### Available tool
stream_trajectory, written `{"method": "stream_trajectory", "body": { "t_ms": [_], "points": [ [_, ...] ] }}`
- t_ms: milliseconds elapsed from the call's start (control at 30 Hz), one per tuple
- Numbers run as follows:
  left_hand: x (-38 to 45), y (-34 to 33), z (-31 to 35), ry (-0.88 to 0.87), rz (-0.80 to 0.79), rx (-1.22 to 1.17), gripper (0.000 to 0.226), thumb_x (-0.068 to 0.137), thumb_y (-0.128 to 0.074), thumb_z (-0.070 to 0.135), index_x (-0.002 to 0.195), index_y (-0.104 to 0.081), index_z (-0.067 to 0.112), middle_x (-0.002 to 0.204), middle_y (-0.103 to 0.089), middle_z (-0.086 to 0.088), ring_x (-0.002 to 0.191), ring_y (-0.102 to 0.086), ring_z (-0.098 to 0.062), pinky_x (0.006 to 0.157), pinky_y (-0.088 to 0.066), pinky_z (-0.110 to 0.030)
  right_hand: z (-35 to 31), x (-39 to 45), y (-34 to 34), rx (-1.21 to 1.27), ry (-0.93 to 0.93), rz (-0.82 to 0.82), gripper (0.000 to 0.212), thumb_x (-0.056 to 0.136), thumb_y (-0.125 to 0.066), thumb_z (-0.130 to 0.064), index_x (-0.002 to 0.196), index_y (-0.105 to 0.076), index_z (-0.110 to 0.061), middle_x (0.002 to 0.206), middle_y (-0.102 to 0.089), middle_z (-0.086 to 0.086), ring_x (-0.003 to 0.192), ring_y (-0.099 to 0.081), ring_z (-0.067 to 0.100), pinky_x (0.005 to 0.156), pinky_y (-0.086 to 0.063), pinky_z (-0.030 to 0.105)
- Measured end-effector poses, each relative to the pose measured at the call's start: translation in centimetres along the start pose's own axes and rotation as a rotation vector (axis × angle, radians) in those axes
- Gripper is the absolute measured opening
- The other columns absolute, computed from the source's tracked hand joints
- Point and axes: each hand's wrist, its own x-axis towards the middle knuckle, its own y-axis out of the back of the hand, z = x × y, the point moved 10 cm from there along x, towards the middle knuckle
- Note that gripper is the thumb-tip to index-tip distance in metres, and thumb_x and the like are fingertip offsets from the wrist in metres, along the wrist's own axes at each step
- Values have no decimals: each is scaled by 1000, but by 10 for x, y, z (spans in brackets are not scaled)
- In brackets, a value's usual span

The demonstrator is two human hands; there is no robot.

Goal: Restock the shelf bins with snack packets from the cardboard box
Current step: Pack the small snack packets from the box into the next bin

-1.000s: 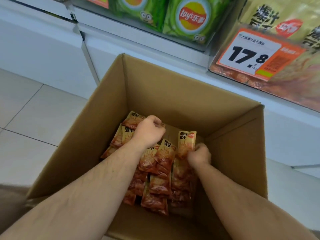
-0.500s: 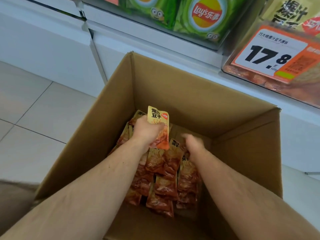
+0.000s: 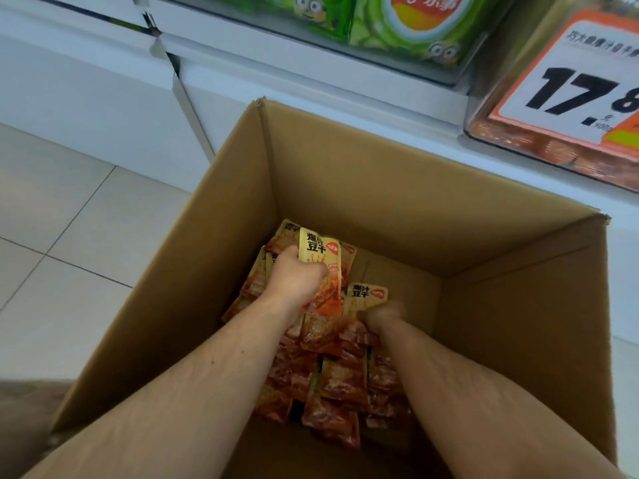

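Observation:
An open cardboard box point(image 3: 380, 188) stands on the floor before the shelf, with several orange-and-yellow snack packets point(image 3: 340, 382) piled at its bottom. Both my arms reach down into it. My left hand point(image 3: 294, 276) grips a packet point(image 3: 320, 248) and holds it upright above the pile. Lower and to the right, my right hand point(image 3: 382, 316) is curled round the bottom of another packet point(image 3: 368, 295), whose yellow top sticks up beside the fist.
A clear shelf bin point(image 3: 539, 140) with a 17.8 price card point(image 3: 581, 84) holds like packets at the upper right. Green crisp bags point(image 3: 408, 25) stand on the shelf behind the box. White shelf base and pale floor tiles point(image 3: 69, 216) lie to the left.
My left hand closed on a packet and lifted it up from the pile. My right hand dipped into the pile and now grips another packet. The camera has moved closer to the box.

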Motion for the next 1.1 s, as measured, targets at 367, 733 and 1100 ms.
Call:
{"method": "stream_trajectory", "body": {
  "t_ms": [367,733,1100],
  "points": [
    [-27,-26,7,32,-189,-117,31,90,-59,-3,109,-61,21,102,-73,-8,88,-71,-30,73,-60,-53,-69,-128,148,-430,474,201,22,92,-62,-21,108,-69,-9,108,-71,9,98,-66,26,69,-46,26],
    [-137,-79,81,-128,-676,-301,56,68,-50,8,124,-60,10,109,-72,-11,93,-69,-35,73,-59,-50,-57,-241,189,163,563,-136,15,97,-61,-18,83,-66,-14,50,-54,-3,44,-37,9,51,-28,25],
    [-163,-79,123,-474,-507,-180,32,91,-65,3,119,-61,18,108,-74,-5,104,-70,-26,88,-56,-42,-70,-263,207,194,639,0,21,87,-74,-23,78,-59,-12,67,-67,8,54,-59,11,52,-44,19]
  ]
}}
